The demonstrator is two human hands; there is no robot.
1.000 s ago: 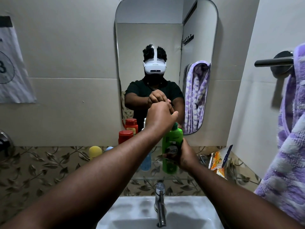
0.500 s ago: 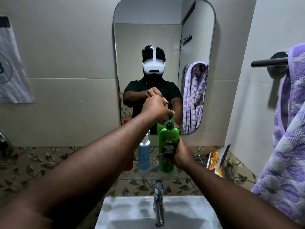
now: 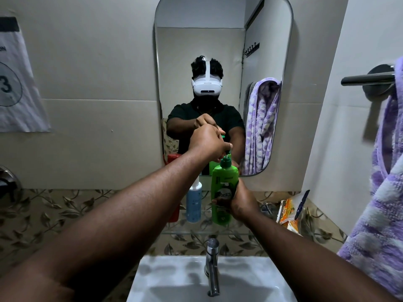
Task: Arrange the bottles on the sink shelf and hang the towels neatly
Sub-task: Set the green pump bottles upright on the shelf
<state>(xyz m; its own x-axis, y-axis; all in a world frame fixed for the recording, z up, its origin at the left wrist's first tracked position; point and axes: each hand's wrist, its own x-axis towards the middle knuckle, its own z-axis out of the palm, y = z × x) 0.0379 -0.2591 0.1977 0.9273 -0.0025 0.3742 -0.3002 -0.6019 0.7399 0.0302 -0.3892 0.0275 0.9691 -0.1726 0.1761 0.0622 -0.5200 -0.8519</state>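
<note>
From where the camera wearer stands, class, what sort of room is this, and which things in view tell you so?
Most likely a home bathroom: a white washbasin with a chrome tap, a wall mirror above it, and a purple towel on a rail.

glass shelf (image 3: 196, 231) — blue bottle (image 3: 194, 205), green bottle (image 3: 223, 192), sachets (image 3: 287, 212)

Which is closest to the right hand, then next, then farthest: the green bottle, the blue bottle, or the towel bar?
1. Green bottle: held in the right hand.
2. Blue bottle: just left of the green one.
3. Towel bar: high on the right wall.
</note>
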